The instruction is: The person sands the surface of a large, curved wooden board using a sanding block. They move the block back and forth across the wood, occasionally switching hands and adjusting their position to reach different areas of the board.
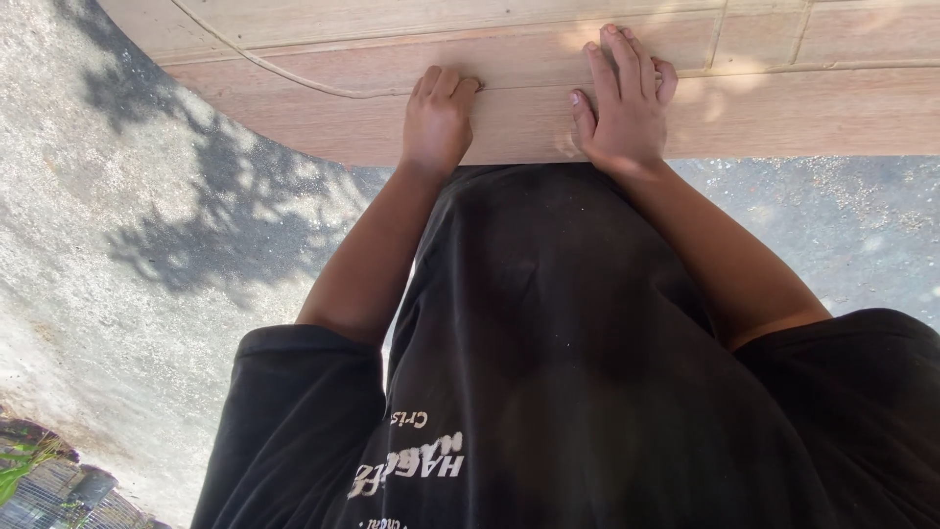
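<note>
Head view, looking straight down the person's own body. A large pale wooden panel with routed grooves and a reddish grain [548, 108] fills the top of the frame, its near edge running just above the person's black printed T-shirt [548, 372].

Left hand [438, 120]: fingers curled over a groove line in the panel, knuckles bent, palm pressed to the wood near the near edge. A partial grip on the ridge, not a full fist.

Right hand [624, 98]: spread open and flat on the panel surface, fingers reaching up across the same groove, thumb splayed to the side. It holds nothing; it presses or steadies.

The hands sit near each other, both close to the panel's near edge, about mid-width of what shows.

Below and to either side: rough grey concrete ground [147, 245] with dappled leaf shadow; a patch of sunlight falls on the panel by the right hand.

Progress, as judged: both hands are set on the panel, contact made. Whether it is being lifted, pushed or merely braced cannot be told.
</note>
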